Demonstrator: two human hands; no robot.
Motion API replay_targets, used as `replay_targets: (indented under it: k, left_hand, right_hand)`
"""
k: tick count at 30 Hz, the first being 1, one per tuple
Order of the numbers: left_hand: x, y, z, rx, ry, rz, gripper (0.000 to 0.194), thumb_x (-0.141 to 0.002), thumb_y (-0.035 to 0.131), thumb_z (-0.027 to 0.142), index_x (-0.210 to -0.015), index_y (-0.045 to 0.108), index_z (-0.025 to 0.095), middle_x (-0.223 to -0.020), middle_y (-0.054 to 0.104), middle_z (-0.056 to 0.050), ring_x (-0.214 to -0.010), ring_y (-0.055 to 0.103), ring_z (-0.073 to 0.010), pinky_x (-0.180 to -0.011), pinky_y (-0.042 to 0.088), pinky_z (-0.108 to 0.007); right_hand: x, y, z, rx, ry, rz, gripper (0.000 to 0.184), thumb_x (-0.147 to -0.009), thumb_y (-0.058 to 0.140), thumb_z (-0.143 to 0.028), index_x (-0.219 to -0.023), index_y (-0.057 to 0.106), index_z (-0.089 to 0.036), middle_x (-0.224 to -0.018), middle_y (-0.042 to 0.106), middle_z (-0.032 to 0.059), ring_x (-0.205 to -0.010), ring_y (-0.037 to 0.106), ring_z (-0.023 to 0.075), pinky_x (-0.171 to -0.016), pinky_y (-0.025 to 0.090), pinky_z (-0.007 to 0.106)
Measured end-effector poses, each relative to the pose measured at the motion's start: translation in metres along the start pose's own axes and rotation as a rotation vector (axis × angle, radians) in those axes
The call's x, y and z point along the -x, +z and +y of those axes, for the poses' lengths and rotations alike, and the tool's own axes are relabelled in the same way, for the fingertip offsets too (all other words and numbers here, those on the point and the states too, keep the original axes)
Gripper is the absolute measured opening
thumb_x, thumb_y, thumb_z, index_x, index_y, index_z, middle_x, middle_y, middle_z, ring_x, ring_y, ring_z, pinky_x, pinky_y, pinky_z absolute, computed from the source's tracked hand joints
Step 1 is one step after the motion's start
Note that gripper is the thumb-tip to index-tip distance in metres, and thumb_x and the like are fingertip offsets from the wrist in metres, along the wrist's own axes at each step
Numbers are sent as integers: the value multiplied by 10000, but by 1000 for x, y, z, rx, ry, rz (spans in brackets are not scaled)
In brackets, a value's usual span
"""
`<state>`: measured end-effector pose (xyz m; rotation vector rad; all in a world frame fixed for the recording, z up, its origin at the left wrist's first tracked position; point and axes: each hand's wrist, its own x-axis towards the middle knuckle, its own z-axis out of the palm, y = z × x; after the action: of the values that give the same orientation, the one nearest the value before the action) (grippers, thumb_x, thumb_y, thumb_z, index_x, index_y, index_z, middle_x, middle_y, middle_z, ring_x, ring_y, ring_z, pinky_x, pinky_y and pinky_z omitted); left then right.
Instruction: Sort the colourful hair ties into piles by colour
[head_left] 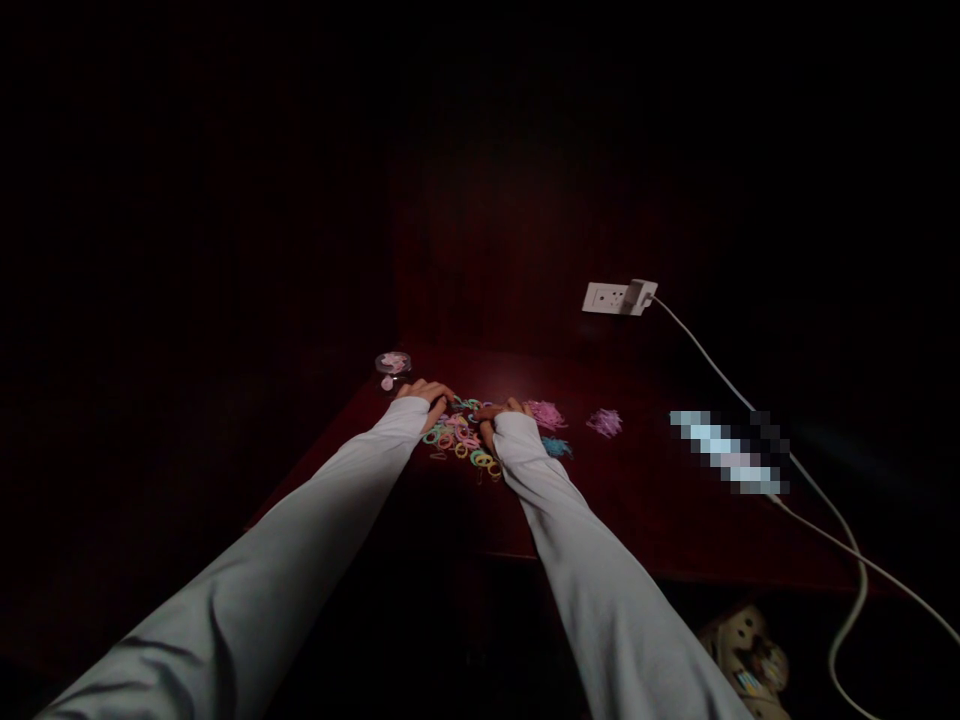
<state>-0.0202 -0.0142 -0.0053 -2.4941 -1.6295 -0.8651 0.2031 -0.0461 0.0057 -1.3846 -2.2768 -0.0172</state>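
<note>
A loose heap of small coloured hair ties (459, 432) in pink, yellow, green and purple lies on the dark red table (622, 510). My left hand (426, 393) rests at the heap's far left side, fingers stretched toward it and thumb apart. On the right edge of the heap is my right hand (507, 410), its fingers pointing left and touching the ties. I make out nothing held in either hand. Beside my right hand lie a pink bundle (546, 414) and a blue bundle (556, 447) of thin strands or bands. A purple bundle (604, 422) sits farther right.
A small clear container (393, 363) with pale pink pieces stands at the table's far left. On the right lies a blurred-out bright device (727, 455) with a cable. A charger (639, 296) is plugged into the wall socket (602, 298), its white cord (705, 350) hanging rightward.
</note>
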Motion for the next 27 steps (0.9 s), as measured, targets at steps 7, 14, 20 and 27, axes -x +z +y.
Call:
replay_targets:
  k: [7, 14, 20, 27]
  left_hand:
    - [-10, 5, -16, 14, -49, -44, 280, -944, 560, 302, -1135, 761, 266, -1222, 720, -62, -1111, 603, -269, -953, 420, -419]
    - [-24, 20, -30, 55, 11, -97, 246, -901, 653, 366, -1094, 797, 313, -1151, 739, -33, -1069, 615, -242, -955, 446, -392]
    - [-32, 19, -22, 104, 30, -96, 169, -853, 684, 268, -962, 809, 237, -1035, 756, -50, -973, 642, -218, -936, 484, -357]
    - [-31, 13, -17, 166, 74, -100, 112, -826, 670, 168, -857, 776, 187, -913, 744, -45, -875, 674, -185, -859, 533, -306]
  right_hand:
    - [2, 0, 1, -26, 0, 10, 310, -959, 526, -201, -1127, 782, -248, -1184, 767, 45, -1161, 565, 238, -1013, 305, 384]
    - [1, 1, 3, -21, -12, 25, 298, -951, 531, -196, -1100, 784, -244, -1192, 764, 39, -1144, 566, 228, -997, 309, 372]
    - [1, -2, 1, -57, -6, 17, 312, -959, 513, -198, -1102, 785, -251, -1189, 765, 34, -1144, 553, 230, -1004, 299, 376]
    - [1, -3, 1, -69, -13, 15, 310, -952, 513, -188, -1082, 787, -254, -1202, 763, 28, -1146, 553, 227, -1017, 288, 374]
